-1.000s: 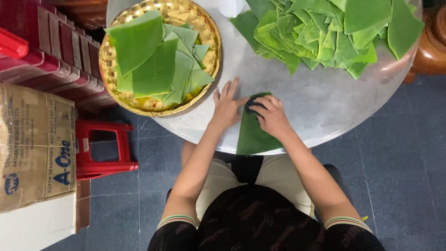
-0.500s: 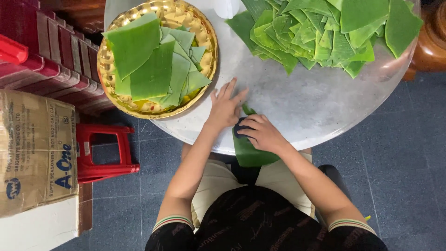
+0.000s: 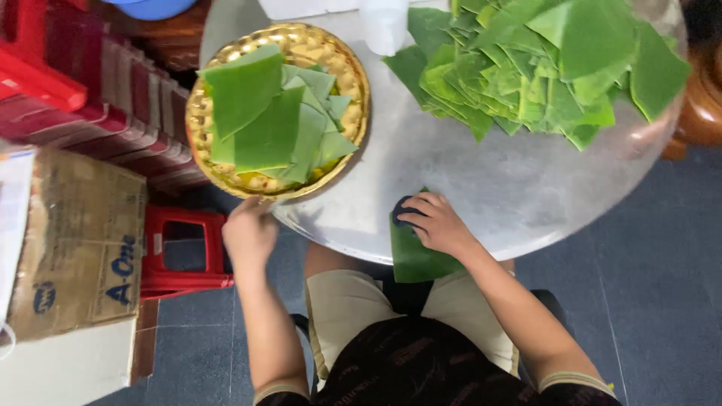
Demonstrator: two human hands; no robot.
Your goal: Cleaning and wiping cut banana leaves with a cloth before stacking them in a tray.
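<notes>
My right hand (image 3: 438, 224) presses a small dark cloth (image 3: 399, 213) onto a green leaf piece (image 3: 418, 257) that hangs over the near edge of the round grey table (image 3: 496, 188). My left hand (image 3: 250, 233) has its fingers curled at the near rim of the gold tray (image 3: 197, 128); whether it grips the rim is unclear. The tray holds a stack of cut green leaf pieces (image 3: 267, 120). A large heap of loose green leaves (image 3: 541, 64) lies at the far right of the table.
A red plastic stool (image 3: 184, 252) stands on the dark tiled floor by my left knee. A brown cardboard box (image 3: 79, 240) sits left of it, with stacked red crates (image 3: 68, 83) behind. A white container (image 3: 387, 22) stands at the table's far edge.
My left hand left the leaf piece and moved left to the gold tray's near rim. My right hand stays on the leaf with the cloth, now slightly nearer the table's edge.
</notes>
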